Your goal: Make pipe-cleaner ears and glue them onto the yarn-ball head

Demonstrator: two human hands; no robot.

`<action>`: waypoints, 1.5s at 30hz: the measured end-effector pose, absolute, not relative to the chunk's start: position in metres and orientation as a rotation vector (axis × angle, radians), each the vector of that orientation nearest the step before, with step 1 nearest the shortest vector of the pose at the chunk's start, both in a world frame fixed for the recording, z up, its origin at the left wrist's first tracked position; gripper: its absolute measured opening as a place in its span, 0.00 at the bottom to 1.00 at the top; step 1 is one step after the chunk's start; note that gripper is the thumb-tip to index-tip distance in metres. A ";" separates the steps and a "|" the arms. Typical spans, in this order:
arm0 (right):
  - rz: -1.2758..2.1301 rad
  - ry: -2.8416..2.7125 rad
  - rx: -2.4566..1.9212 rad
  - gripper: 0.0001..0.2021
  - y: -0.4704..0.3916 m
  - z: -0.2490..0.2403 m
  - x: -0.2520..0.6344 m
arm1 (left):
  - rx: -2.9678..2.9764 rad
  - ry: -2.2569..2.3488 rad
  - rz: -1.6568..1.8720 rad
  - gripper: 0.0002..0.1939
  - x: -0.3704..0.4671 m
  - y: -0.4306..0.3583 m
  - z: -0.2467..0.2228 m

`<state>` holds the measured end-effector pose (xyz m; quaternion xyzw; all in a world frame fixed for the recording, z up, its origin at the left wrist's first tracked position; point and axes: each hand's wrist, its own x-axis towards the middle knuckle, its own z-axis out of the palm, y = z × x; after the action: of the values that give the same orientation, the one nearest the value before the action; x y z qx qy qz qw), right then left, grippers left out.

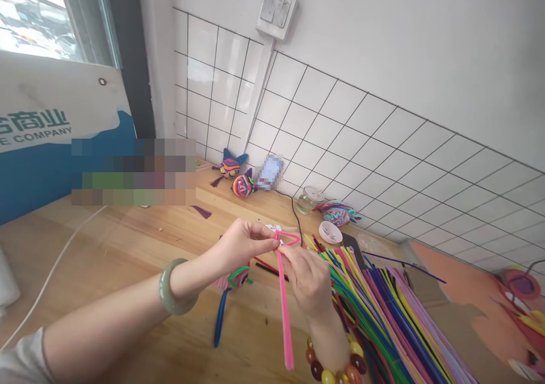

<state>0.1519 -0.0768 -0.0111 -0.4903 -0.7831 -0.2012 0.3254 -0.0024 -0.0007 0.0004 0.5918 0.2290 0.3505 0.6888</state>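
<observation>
A pink pipe cleaner [284, 316] is bent into a small loop at its top, and its long straight end hangs down toward me. My left hand [249, 245] pinches it near the loop with thumb and forefinger. Just below, the fingers of my right hand [309, 276] are closed on the same pipe cleaner. Behind and under my left wrist lies a partly hidden green and pink pipe-cleaner piece [239, 277], with a blue strip [220, 318] running down from it.
Many coloured pipe cleaners [383, 310] lie in a bundle at the right. Finished fish-like figures [243, 184], a phone [271, 172], a glass jar [309, 199] and a small pink bowl [330, 232] stand along the wall. A white cable [59, 259] crosses the table [128, 242] at left.
</observation>
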 end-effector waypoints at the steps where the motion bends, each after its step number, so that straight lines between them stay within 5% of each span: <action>1: -0.486 -2.045 -1.306 0.06 -0.076 -0.011 0.151 | 1.328 0.507 0.780 0.09 -0.002 0.000 0.000; 21: -0.337 -1.990 -1.312 0.06 -0.077 -0.007 0.148 | 1.295 0.536 0.809 0.06 -0.001 -0.004 0.003; 40: 0.247 -1.730 -1.531 0.09 -0.083 -0.001 0.147 | 1.412 0.574 0.807 0.10 0.002 -0.007 -0.002; 45: 0.077 -1.803 -1.490 0.07 -0.082 0.001 0.143 | 1.378 0.612 0.833 0.09 0.003 -0.002 -0.007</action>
<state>0.1430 -0.0823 0.0013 -0.5861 -0.7096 0.0303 0.3900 0.0026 -0.0025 -0.0070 0.6069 0.2696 0.3669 0.6515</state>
